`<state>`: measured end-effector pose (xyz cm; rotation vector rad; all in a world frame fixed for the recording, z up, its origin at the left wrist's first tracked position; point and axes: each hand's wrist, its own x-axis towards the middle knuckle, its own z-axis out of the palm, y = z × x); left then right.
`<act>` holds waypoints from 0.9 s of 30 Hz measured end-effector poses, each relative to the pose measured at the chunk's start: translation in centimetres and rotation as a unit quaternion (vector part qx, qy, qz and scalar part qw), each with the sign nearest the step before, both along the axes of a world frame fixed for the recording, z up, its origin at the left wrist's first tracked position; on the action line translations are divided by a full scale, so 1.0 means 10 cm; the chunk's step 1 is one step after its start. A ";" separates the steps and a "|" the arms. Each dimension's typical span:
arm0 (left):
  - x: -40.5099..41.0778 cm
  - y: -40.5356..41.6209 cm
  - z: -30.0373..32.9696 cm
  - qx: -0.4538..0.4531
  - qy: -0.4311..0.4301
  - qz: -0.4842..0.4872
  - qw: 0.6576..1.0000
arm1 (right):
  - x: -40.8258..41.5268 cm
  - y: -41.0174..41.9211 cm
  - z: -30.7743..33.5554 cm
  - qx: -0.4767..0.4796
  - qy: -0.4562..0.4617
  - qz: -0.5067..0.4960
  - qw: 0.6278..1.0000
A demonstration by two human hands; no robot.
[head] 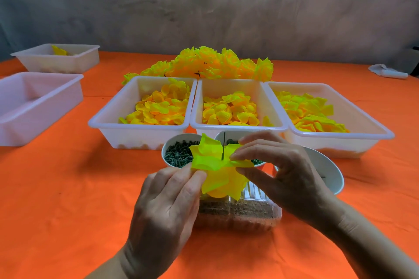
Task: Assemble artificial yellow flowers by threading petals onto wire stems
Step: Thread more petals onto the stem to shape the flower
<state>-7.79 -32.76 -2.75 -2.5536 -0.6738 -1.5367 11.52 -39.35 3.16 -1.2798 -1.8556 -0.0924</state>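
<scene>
A half-built yellow flower (215, 170) is held over the table's near middle, its thin dark wire stem (224, 146) poking up through the petals. My left hand (167, 201) pinches the flower's lower left side from below. My right hand (278, 165) grips the top petal layer at its right edge, fingertips beside the wire. Three white trays of loose yellow petals stand behind: left (127, 118), middle (197, 106), right (353, 115). A heap of finished yellow flowers (204, 63) lies beyond them.
A cup of dark green parts (179, 154) and a second cup (229, 138) sit just behind the flower, a white bowl (328, 170) at right. A clear plastic box (238, 213) lies under my hands. Two more white trays (34, 99) (56, 58) stand far left on the orange cloth.
</scene>
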 end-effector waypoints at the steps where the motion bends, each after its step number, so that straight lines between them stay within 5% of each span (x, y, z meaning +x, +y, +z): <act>1: 0.03 0.02 -0.01 0.036 0.009 0.018 0.999 | -0.03 -0.02 0.03 0.002 0.003 -0.008 1.000; 19: 0.04 0.00 0.05 0.069 0.018 0.019 0.997 | -0.07 -0.06 -0.12 0.058 -0.097 -0.034 0.993; 22: 0.00 -0.07 0.02 -0.013 -0.025 -0.001 1.000 | -0.07 -0.06 -0.13 0.050 -0.115 -0.033 0.992; 25: 0.02 -0.08 0.13 -0.218 -0.086 -0.044 0.971 | -0.08 -0.05 -0.14 0.039 -0.120 -0.027 0.992; 27: 0.09 0.01 0.36 -0.238 -0.068 -0.050 0.968 | -0.06 -0.05 -0.14 0.037 -0.121 -0.031 0.992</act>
